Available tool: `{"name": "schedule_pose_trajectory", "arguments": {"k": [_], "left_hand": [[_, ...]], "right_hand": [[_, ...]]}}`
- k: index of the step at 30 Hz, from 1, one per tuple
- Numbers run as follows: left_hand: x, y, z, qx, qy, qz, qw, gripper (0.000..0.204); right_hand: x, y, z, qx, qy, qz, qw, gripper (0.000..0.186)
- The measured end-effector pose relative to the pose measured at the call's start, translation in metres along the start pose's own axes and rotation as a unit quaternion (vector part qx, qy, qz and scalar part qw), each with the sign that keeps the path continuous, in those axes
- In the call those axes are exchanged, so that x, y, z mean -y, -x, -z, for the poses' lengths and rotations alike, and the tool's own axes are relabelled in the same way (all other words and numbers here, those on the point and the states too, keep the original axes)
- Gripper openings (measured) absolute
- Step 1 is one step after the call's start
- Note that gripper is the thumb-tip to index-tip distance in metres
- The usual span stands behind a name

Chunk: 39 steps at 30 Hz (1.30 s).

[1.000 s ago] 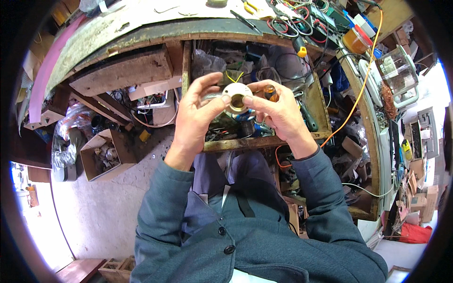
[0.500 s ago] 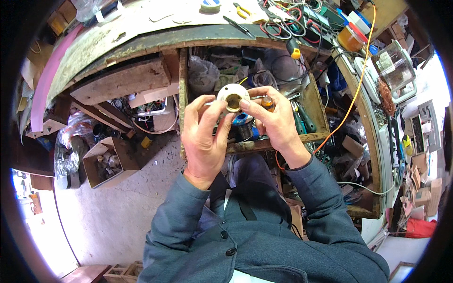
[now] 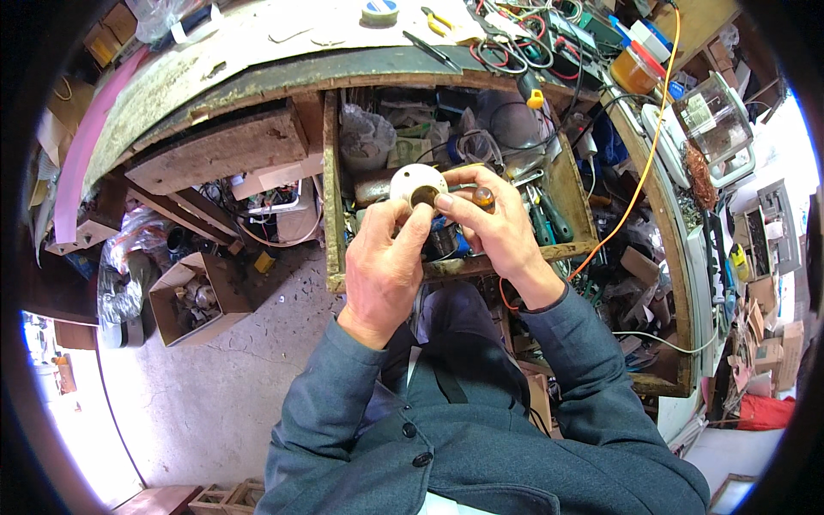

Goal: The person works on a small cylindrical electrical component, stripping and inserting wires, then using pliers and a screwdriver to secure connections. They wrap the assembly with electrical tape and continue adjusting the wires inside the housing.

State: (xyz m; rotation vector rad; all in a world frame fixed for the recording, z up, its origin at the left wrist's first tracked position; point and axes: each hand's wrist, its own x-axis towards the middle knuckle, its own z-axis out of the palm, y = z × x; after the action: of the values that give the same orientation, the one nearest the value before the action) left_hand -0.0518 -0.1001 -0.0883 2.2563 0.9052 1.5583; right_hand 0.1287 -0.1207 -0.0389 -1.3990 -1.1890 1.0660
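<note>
Over the open drawer, both hands are at a white round part point(image 3: 415, 181) with a wide hole and a small hole in its rim. My right hand point(image 3: 493, 219) grips its right edge between thumb and fingers. An amber, round-ended handle point(image 3: 483, 200), like a screwdriver's, shows among the fingers of that hand; the rest of the tool is hidden. My left hand point(image 3: 384, 257) is closed at the part's near left side, thumb and fingertips pinched at the wide hole. Whether something small is between those fingertips is hidden.
Below the hands, the wooden drawer point(image 3: 573, 184) holds tools, bags and wire. On the bench point(image 3: 283, 51) lie tweezers point(image 3: 432, 51), pliers point(image 3: 438, 21), a tape roll point(image 3: 379, 11) and cables. An orange cord point(image 3: 639, 184) hangs at the right. A cardboard box point(image 3: 193, 300) stands on the floor at left.
The left hand has moved right and its fingers have drawn together at the part's hole. The white part has tilted and shifted slightly left. The amber handle has moved slightly nearer.
</note>
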Motion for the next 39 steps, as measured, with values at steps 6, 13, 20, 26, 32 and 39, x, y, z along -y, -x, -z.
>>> {"name": "schedule_pose_trajectory", "arguments": {"k": [6,13,20,26,32,39], "left_hand": [[-0.008,-0.003,0.0,0.016,-0.027,0.014,0.999,0.03],[-0.003,0.002,-0.007,-0.007,-0.075,-0.018,0.997,0.037],[0.0,0.005,-0.006,0.014,-0.057,-0.015,0.998,0.042],[-0.003,0.002,-0.004,0.039,-0.057,-0.008,0.998,0.039],[-0.006,0.0,-0.002,0.092,-0.068,-0.017,0.993,0.032],[-0.009,-0.003,0.002,0.128,-0.018,-0.038,0.991,0.024]], "right_hand": [[-0.001,0.004,0.002,0.005,-0.036,-0.022,0.999,0.044],[-0.003,0.006,-0.001,-0.007,-0.037,0.003,0.999,0.043],[-0.002,0.003,0.001,0.012,-0.012,-0.015,1.0,0.044],[-0.007,-0.003,0.01,-0.065,0.016,0.115,0.991,0.029],[0.024,0.011,0.03,-0.03,0.017,0.179,0.983,0.016],[0.046,0.034,0.025,-0.079,0.085,0.301,0.947,0.021]]}}
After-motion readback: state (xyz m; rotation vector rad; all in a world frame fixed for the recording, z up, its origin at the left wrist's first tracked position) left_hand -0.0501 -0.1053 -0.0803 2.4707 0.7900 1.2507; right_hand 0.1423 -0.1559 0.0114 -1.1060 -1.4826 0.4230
